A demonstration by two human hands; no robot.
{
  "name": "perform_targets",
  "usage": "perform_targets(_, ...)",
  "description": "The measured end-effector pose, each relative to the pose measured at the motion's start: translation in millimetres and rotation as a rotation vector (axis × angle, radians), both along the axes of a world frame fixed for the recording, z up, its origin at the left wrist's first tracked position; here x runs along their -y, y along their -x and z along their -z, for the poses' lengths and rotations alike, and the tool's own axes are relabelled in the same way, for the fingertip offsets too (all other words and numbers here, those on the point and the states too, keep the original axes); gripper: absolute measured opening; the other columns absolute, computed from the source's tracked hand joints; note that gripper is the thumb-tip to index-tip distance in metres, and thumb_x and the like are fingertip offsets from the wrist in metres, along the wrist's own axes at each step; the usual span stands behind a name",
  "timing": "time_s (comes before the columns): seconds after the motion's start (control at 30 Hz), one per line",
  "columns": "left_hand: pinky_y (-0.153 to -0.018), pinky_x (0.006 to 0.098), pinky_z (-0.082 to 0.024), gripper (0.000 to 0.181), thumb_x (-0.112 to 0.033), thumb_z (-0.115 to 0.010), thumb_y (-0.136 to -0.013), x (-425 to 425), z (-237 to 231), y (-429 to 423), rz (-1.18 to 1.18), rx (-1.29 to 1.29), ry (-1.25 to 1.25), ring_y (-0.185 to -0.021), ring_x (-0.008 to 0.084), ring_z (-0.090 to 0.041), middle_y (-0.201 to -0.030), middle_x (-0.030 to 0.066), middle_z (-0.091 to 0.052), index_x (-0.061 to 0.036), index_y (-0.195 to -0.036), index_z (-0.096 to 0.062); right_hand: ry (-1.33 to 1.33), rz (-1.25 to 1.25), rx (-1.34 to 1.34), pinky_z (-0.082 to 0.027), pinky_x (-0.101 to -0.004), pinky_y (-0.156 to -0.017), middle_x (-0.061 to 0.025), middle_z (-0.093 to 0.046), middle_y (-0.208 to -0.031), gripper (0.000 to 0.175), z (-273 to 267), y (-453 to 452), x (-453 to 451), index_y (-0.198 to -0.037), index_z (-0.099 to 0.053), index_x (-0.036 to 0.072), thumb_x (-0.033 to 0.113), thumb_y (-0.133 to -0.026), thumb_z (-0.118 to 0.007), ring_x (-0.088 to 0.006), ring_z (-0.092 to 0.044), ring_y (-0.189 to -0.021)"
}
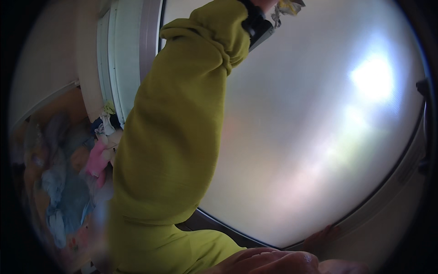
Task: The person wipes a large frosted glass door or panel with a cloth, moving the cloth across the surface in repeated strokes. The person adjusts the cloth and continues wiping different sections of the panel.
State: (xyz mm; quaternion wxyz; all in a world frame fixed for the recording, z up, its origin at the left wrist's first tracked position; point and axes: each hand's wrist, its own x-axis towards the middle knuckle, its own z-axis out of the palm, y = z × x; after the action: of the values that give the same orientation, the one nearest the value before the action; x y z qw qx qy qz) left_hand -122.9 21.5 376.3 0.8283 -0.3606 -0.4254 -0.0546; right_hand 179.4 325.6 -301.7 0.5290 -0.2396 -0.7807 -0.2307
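My left arm, in a yellow-green sleeve with a black band at the wrist, reaches up across the view. Only part of my left hand [268, 4] shows at the top edge, with a crumpled grey and yellowish sheet [290, 7], perhaps paper, held against a large frosted glass pane [273, 113]. The fingers are mostly cut off by the picture's edge. Low on the right, dim fingers, seemingly of my right hand [321, 236], lie at the dark lower frame of the pane; whether they grip it is unclear.
A pale frame post [128, 51] runs down the pane's left side. Beyond it, at the left, lies a blurred heap of clothes or cloths [68, 191], with a pink item [97, 157] among them. A bright glare covers the pane's right part. A dark frame [379, 191] curves along the lower right.
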Motion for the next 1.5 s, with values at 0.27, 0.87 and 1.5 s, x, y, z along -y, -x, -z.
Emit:
perform_targets(0.27,-0.093,0.0534,-0.048,0.031,-0.019,-0.050,-0.096,119.7,2.9,87.6,-0.330,0.158,-0.188,-0.107,0.0362,-0.064,-0.109,0.0203,-0.068,0.0032,-0.109,-0.067,0.160,-0.025,-0.022,-0.010,-0.0686,-0.121,-0.0359,-0.029,-0.156,0.060,-8.1,0.3,6.8,-0.147,-0.043,0.000,0.033,-0.097,-0.049,-0.0534,-0.020,-0.148)
perform_targets(0.87,-0.102,0.0478,-0.047,0.055,-0.030,-0.042,-0.104,178.3,7.8,130.8,0.195,0.748,-0.086,-0.122,0.0424,-0.058,-0.133,0.0290,-0.059,-0.0010,-0.151,-0.041,-0.114,-0.017,-0.056,-0.021,-0.0632,-0.121,-0.0268,-0.030,-0.161,0.050,-16.1,12.0,-2.6,-0.154,-0.040,0.004,0.022,-0.108,-0.032,-0.0474,-0.029,-0.148)
perform_targets(1.5,-0.123,0.0508,-0.025,0.046,-0.018,-0.062,-0.096,82.2,216.4,40.3,0.119,0.452,0.504,-0.148,0.0354,-0.036,-0.155,0.0195,-0.044,-0.0113,-0.141,-0.055,-0.019,-0.093,-0.006,-0.029,-0.0701,-0.113,-0.0302,-0.046,-0.146,0.042,-34.3,13.2,4.6,-0.141,-0.047,0.005,0.015,-0.100,-0.043,-0.0543,-0.042,-0.134)
